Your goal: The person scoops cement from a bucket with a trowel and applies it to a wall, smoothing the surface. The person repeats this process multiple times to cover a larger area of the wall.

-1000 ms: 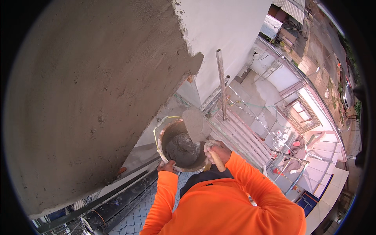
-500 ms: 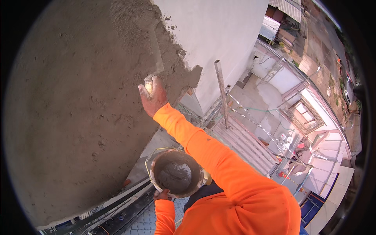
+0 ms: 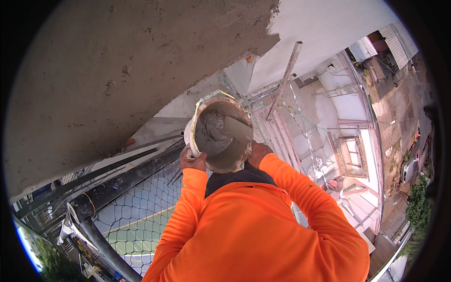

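A round bucket (image 3: 191, 128) of wet grey mortar (image 3: 211, 131) hangs in front of my chest, its wire handle lying along the rim. My left hand (image 3: 193, 160) is closed on the bucket's near-left rim. At the right rim, my right hand (image 3: 258, 153) is closed around the trowel, whose handle is hidden by the fingers. The flat trowel blade (image 3: 238, 129) dips inside the bucket, against the mortar. Beyond the bucket stands a wall with wet grey plaster (image 3: 117, 61), its ragged edge meeting the pale wall (image 3: 324, 28).
A square metal post (image 3: 284, 80) rises right of the bucket. Below left are a dark rail (image 3: 127, 181) and wire netting (image 3: 136, 211). Far below on the right lie a yard and a window frame (image 3: 351, 157).
My right hand has come down from the plastered wall to the bucket, bringing the trowel blade inside it. The view has tilted down, and the bucket sits higher in it.
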`<action>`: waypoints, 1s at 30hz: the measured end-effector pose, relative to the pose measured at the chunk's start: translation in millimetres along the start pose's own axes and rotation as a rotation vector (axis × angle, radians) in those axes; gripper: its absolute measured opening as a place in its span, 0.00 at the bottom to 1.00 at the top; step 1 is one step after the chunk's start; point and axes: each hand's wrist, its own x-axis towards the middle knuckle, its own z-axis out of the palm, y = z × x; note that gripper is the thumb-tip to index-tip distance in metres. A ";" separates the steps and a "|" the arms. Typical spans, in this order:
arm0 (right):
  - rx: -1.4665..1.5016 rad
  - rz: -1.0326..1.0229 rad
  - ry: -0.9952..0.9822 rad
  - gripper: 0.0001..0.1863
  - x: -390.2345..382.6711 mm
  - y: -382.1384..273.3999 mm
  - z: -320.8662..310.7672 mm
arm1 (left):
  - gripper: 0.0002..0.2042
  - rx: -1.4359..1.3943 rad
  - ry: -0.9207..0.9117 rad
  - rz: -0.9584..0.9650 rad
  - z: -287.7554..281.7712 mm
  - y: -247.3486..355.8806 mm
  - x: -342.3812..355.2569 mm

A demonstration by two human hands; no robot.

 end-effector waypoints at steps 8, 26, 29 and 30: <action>0.656 -0.070 0.012 0.32 20.5 7.7 40.0 | 0.17 0.079 -0.152 -0.033 -12.4 23.2 -8.7; 1.755 -0.436 1.044 0.14 -22.1 -27.5 -33.7 | 0.06 0.128 -0.002 -0.441 -79.6 -16.9 8.4; 1.779 -0.191 1.470 0.16 10.0 -90.9 -135.3 | 0.07 0.262 0.060 -0.436 -97.2 -19.2 10.6; 1.766 -0.047 1.428 0.16 11.0 -118.8 -167.1 | 0.07 0.181 0.051 -0.406 -100.0 -20.0 13.7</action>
